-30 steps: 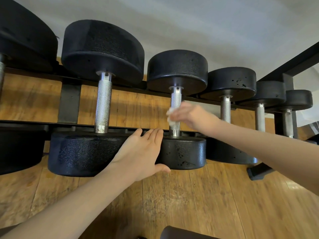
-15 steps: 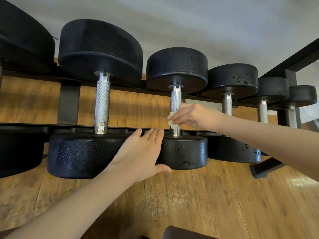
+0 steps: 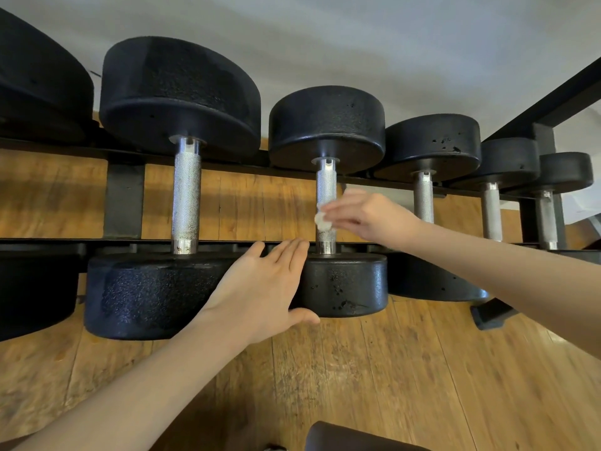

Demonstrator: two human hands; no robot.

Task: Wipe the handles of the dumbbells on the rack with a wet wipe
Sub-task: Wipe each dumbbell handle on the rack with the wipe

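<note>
Black dumbbells with knurled silver handles lie in a row across a black rack [image 3: 123,203]. My right hand [image 3: 367,214] pinches a small crumpled white wet wipe [image 3: 322,222] and holds it against the lower part of the middle dumbbell's handle [image 3: 326,187]. My left hand [image 3: 260,288] lies flat with straight fingers on the near head [image 3: 348,284] of that dumbbell, thumb under its front edge. A larger dumbbell's handle [image 3: 186,196] stands bare to the left. Three smaller handles line up to the right, the nearest one [image 3: 423,200] just behind my right hand.
A wooden floor [image 3: 390,369] shows under and in front of the rack. The rack's end post [image 3: 546,141] rises at the far right, with a black foot [image 3: 491,315] on the floor. A dark rounded object [image 3: 351,439] sits at the bottom edge. A white wall [image 3: 325,34] lies behind.
My right hand has slid the wipe along the middle handle, and its fingers now lie straighter. My left hand has stayed on the dumbbell's near head.
</note>
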